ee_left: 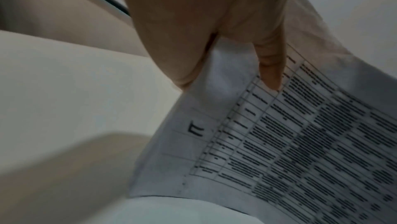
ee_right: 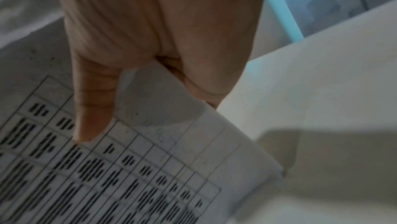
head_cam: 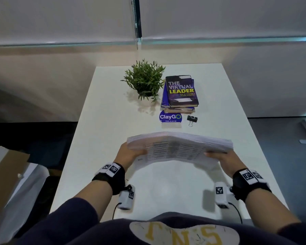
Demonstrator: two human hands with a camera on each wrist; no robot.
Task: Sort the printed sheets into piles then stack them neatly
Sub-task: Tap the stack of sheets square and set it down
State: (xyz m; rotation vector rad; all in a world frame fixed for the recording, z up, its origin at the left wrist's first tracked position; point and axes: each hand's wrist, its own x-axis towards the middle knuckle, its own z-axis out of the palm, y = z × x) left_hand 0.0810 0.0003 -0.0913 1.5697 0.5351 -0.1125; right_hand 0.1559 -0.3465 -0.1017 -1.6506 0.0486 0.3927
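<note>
White printed paper, a thick bundle of sheets (head_cam: 179, 147) with dark table grids on the top page, held off the pale tabletop (head_cam: 102, 121) and bowed upward in the middle, most likely to square the edges before sorting into piles. Gripped at its left end by the left hand (head_cam: 129, 154), thumb laid flat on the printed face (ee_left: 271, 68) and fingers hidden beneath; clamped the same way at the right end by the right hand (head_cam: 224, 160), thumb pressing the grid (ee_right: 92, 109). Kept near the body, probably to leave bare surface ahead for piles. Parked at the far end (out of the working zone): green potted plant (head_cam: 145, 80), stacked dark books (head_cam: 181, 92), round blue sticker (head_cam: 170, 117), black binder clip (head_cam: 192, 119), perhaps meant for fastening later.
</note>
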